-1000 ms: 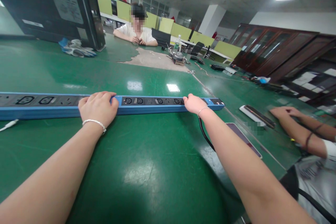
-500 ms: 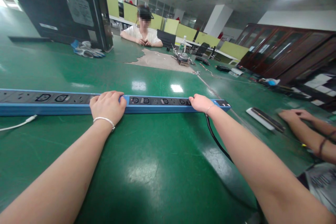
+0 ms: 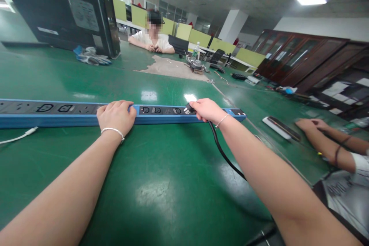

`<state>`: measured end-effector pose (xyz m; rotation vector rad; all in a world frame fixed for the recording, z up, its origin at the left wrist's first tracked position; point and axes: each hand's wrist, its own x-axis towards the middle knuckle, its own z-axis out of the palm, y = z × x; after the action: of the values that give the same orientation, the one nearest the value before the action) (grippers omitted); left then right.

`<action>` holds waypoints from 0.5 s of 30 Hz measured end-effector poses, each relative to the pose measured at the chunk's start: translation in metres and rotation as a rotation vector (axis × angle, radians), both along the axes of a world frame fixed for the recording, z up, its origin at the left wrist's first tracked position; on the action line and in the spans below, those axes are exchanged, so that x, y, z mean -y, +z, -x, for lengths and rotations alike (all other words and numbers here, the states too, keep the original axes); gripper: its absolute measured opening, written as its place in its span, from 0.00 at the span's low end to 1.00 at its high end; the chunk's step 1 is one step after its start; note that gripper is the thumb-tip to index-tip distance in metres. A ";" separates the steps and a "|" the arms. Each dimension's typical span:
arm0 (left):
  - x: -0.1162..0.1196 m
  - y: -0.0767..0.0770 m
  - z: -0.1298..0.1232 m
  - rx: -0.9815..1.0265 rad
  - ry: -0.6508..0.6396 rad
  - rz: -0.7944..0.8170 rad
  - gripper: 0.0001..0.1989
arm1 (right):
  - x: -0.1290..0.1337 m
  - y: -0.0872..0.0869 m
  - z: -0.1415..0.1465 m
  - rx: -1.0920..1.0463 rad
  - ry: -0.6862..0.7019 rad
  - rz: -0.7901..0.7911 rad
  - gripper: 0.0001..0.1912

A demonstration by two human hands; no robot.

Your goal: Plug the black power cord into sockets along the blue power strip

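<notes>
A long blue power strip [image 3: 161,120] with a black socket face lies across the green table. My left hand [image 3: 117,117] is wrapped over the strip left of its middle, fingers on the far edge. My right hand [image 3: 208,110] grips a black plug [image 3: 189,108] over the strip's right part. The plug's metal prongs show, pointing left, out of any socket. From under my right hand a black cable [image 3: 223,153] runs down to the right, passing beneath my forearm.
A black computer case [image 3: 72,11] stands at the back left with gloves [image 3: 91,56] beside it. A white cable end [image 3: 30,131] lies near the strip. Someone sits across the table; another person's hands [image 3: 309,124] rest at the right, near a white-and-black device [image 3: 281,128].
My right hand has moved left along the strip, and the plug's prongs now show. My left hand stays on the strip. The view has shifted slightly.
</notes>
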<state>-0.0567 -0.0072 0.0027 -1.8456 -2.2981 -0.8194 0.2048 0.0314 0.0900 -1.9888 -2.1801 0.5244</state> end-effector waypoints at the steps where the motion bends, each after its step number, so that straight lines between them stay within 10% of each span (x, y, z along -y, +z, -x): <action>1: 0.000 0.000 0.000 0.002 -0.002 0.000 0.20 | 0.000 -0.004 0.009 -0.018 0.025 0.006 0.23; 15: 0.000 -0.004 0.000 -0.026 0.010 -0.054 0.21 | -0.016 -0.025 0.067 0.083 0.074 -0.046 0.21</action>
<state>-0.0570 -0.0071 -0.0013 -1.8108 -2.2446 -0.8425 0.1378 0.0478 0.0650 -1.9458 -2.3004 0.4051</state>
